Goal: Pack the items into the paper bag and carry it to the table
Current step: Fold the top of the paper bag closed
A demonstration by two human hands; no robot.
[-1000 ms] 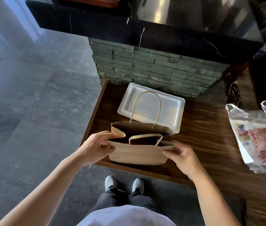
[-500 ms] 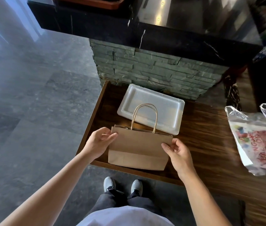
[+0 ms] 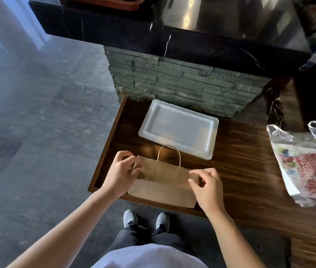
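A brown paper bag point(image 3: 165, 180) lies flat and folded on the wooden table point(image 3: 240, 171), close to its front edge, with its twisted handle point(image 3: 169, 153) pointing away from me. My left hand point(image 3: 120, 175) is at the bag's top left corner, its fingers curled and apart. My right hand point(image 3: 207, 188) covers the top right corner, fingers loosely bent. Neither hand shows a firm grip. Behind the bag lies a white foam container point(image 3: 178, 128). A printed plastic bag point(image 3: 308, 167) with red contents rests at the right.
The table has a raised wooden rim point(image 3: 105, 144) along its left side. A stacked-stone counter base point(image 3: 172, 78) under a black marble top point(image 3: 153, 35) stands behind the table. Grey stone floor point(image 3: 37, 132) spreads to the left. My shoes point(image 3: 145, 219) are below the table's front edge.
The bag stood open between my hands, then was pressed closed and laid flat on the table. My hands went from gripping its sides to resting loosely at its top corners.
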